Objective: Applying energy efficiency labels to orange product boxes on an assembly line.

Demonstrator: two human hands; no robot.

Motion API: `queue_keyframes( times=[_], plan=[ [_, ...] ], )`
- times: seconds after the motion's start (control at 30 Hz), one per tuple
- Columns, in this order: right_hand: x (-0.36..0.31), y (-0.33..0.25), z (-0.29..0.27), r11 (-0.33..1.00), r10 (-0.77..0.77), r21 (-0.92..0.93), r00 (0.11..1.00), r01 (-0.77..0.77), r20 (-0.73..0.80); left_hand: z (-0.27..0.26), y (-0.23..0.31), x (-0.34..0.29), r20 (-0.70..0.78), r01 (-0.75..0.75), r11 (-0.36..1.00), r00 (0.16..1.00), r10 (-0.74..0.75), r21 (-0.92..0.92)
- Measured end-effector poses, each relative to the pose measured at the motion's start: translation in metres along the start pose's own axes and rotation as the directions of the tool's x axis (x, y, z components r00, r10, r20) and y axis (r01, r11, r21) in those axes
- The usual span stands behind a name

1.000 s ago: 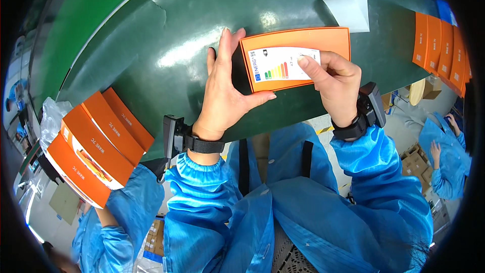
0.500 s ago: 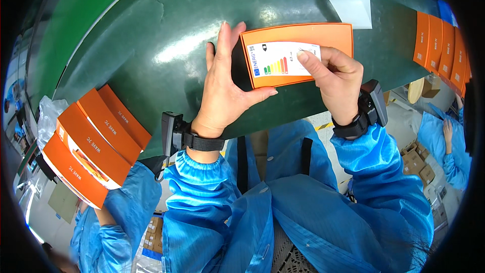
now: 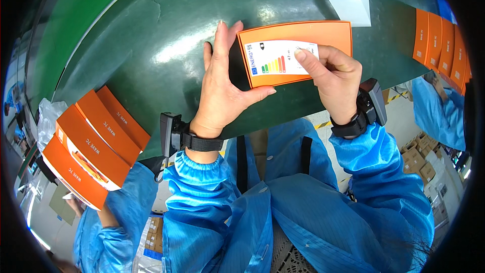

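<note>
An orange box with a thin raised rim lies on the green table in front of me. A white energy label with coloured bars rests over its face. Between thumb and curled fingers, my right hand pinches the label's right end. My left hand is at the box's left end, fingers stretched up and apart. Its thumb reaches along the lower left edge of the box; whether it touches the edge is hard to tell. Both wrists wear black straps with a dark device.
Several orange boxes stand in a row at the left edge, beside clear plastic. Another row of orange boxes stands far right. A curled white sheet lies beyond my box. Co-workers in blue sleeves work at both sides.
My hands and the box have barely shifted, a touch to the left. The label stays pinched in my right hand. At the right, a co-worker has moved upward in view, nearer the boxes.
</note>
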State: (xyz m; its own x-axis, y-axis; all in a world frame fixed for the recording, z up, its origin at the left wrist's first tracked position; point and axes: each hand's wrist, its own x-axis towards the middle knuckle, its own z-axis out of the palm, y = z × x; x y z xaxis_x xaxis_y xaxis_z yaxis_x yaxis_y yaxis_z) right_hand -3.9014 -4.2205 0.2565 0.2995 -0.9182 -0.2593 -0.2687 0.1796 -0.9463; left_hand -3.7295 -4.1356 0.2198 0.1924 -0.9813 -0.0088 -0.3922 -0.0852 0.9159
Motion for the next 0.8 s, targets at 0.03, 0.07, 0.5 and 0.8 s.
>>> queue_keyframes(
  times=[0.03,0.07,0.5,0.8],
  plan=[
    [-0.0002,0.0002,0.0004,1.000,0.002,0.000,1.000,-0.002,-0.002,-0.0002,-0.0002,-0.0003,0.002,-0.002,1.000,1.000,0.002,-0.001],
    [-0.0003,0.0003,0.0008,1.000,0.005,-0.001,1.000,-0.005,-0.004,-0.0004,-0.0004,-0.0005,0.004,-0.003,1.000,1.000,0.003,-0.002],
    [0.0019,0.0067,0.0062,0.996,-0.069,-0.052,0.996,0.066,-0.048,-0.0008,-0.0010,0.0004,0.006,-0.022,1.000,1.000,0.022,0.001],
    [0.0023,0.0068,0.0053,0.977,-0.110,-0.191,0.992,0.097,-0.056,-0.0003,-0.0026,-0.0002,0.022,0.000,1.000,1.000,0.000,0.008]
  ],
)
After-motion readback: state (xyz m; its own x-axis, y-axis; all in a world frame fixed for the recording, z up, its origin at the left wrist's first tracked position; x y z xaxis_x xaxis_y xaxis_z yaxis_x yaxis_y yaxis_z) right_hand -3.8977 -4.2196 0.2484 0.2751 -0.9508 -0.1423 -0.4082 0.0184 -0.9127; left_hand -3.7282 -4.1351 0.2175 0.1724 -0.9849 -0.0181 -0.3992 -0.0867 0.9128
